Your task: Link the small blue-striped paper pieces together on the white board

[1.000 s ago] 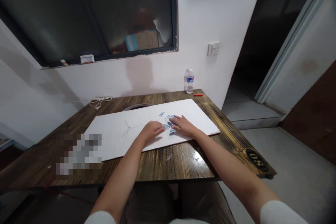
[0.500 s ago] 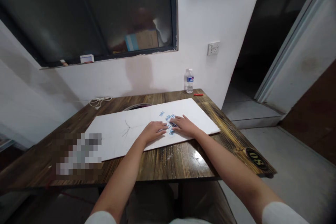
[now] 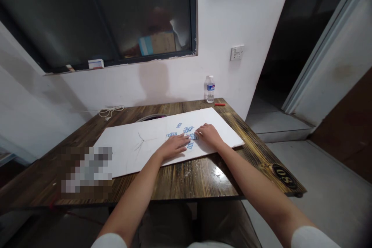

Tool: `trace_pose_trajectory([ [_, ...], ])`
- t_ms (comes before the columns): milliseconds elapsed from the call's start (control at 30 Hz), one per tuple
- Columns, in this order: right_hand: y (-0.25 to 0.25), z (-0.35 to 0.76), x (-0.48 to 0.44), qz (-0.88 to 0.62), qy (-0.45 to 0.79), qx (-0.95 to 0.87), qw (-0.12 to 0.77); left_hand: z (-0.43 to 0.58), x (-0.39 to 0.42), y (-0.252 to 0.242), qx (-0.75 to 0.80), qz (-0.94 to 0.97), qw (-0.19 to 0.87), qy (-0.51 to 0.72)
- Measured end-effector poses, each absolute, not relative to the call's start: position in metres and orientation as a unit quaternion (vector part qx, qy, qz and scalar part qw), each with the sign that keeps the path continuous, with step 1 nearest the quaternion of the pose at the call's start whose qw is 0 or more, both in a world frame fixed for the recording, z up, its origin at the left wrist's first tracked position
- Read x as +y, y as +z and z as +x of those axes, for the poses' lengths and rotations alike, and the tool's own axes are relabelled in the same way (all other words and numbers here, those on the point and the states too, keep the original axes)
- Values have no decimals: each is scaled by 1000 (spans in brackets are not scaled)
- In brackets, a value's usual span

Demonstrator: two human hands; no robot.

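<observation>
A large white board (image 3: pixel 145 143) lies on the wooden table (image 3: pixel 186 178). Several small blue-and-white tiles (image 3: pixel 188 130) lie scattered on it near its right half. My left hand (image 3: pixel 173 145) lies flat on the board with fingers stretched toward the tiles, touching one or two. My right hand (image 3: pixel 209 135) rests beside it, fingers curled down onto the tiles at its fingertips; what it presses is too small to name.
A water bottle (image 3: pixel 209 89) and a red pen (image 3: pixel 219 104) stand at the table's far right by the wall. A white cable (image 3: pixel 110 111) lies at the far left. A round hole (image 3: pixel 151 117) shows behind the board. A blurred patch covers the near left.
Both hands have slid over the tiles: the right hand moved a little right and curled, the left moved right. A tile now shows uncovered left of the group.
</observation>
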State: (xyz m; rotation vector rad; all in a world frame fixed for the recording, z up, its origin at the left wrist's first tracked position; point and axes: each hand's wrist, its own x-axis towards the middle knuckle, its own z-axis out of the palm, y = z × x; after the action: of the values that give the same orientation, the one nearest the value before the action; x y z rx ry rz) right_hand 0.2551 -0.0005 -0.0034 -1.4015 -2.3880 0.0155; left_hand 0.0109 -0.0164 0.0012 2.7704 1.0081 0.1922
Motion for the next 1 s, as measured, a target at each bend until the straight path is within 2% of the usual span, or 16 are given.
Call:
trace_pose_trajectory([
  [67, -7, 253, -1, -454, 23, -869, 197, 16, -18, 0, 340, 934, 93, 59],
  [167, -14, 252, 0, -424, 44, -889, 167, 18, -18, 0, 379, 919, 71, 80],
  [267, -16, 255, 1, -452, 47, -879, 142, 14, -17, 5, 417, 902, 52, 101],
  [467, -15, 257, 3, -471, 43, -865, 168, 14, -16, 6, 429, 893, 40, 132],
  [600, -20, 249, 5, -428, 64, -888, 153, 22, -16, -4, 410, 906, 33, 101],
  [867, -19, 254, 10, -522, 20, -837, 164, 24, -21, 6, 389, 915, 27, 103],
  [1000, -18, 253, 10, -503, 27, -844, 186, 22, -22, 11, 388, 915, 22, 112],
])
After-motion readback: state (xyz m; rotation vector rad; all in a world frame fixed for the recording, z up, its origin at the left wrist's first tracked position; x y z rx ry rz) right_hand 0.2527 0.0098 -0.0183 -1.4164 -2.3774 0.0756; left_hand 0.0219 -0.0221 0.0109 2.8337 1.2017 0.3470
